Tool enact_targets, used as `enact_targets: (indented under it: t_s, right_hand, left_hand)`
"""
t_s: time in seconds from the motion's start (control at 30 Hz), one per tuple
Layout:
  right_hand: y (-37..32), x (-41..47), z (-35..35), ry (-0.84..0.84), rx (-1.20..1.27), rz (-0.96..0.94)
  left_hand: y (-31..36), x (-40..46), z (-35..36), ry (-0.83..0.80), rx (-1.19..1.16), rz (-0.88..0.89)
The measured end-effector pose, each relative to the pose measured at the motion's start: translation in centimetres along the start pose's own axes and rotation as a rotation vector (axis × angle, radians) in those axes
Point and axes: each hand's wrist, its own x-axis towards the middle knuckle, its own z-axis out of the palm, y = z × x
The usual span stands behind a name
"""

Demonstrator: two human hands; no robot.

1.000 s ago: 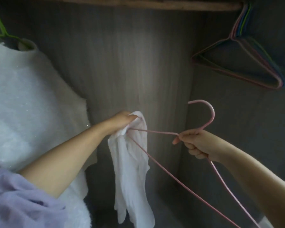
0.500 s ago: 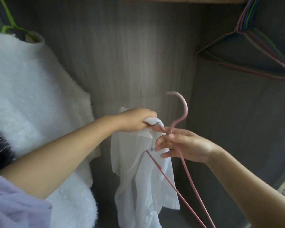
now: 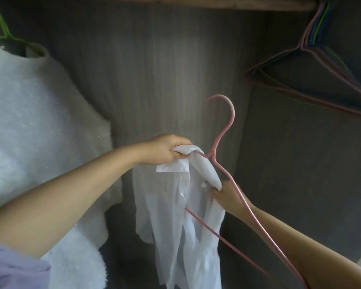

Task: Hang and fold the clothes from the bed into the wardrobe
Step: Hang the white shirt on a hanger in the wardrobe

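A thin white shirt hangs in front of the wardrobe's back wall, partly threaded onto a pink wire hanger whose hook points up. My left hand grips the shirt's collar at the hanger's neck. Lower and to the right, my right hand pinches another part of the collar beside the hanger's right arm. The hanger's bottom bar passes through the cloth.
A fluffy white garment hangs on a green hanger at the left. Several empty coloured hangers hang from the wooden rail at the top right. The grey wardrobe wall stands behind.
My right hand has left the hanger's neck and dropped lower to grip the shirt's collar. The shirt has spread wider over the hanger. My left hand stays at the collar.
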Motion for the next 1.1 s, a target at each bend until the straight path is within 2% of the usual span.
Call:
enact_targets:
  t_s: [0.1,0.17,0.37,0.5,0.67,0.93,1.1]
  right_hand:
    - [4.5,2.1,-2.8,-0.008,-0.264,0.164]
    - [6.9,2.7,-5.3,0.009,-0.388,0.15]
    - [8.2,2.4,-11.5,-0.012,-0.229,-0.016]
    - [7.0,3.1,-13.6,-0.012,-0.41,-0.022]
    - [5.1,3.9,-13.5,0.064,-0.62,-0.024]
    - [2.1,4.6,-13.4,0.095,-0.361,0.029]
    - [-0.1,3.0,-9.8,-0.052,0.105,-0.08]
  left_hand:
    - [-1.1,-0.5,-0.4,0.045,0.013,-0.026]
    - [-2.0,-0.9,-0.6,0.075,0.012,-0.05]
    - [-4.2,-0.6,0.1,0.137,-0.006,-0.151]
    - [-4.6,0.2,1.0,0.175,-0.041,-0.173]
    - [-4.0,0.7,2.4,0.23,-0.065,-0.176]
    - [-3.8,-0.5,3.5,0.37,0.142,-0.239]
    - [-2.4,-0.3,5.0,0.53,0.192,-0.222]
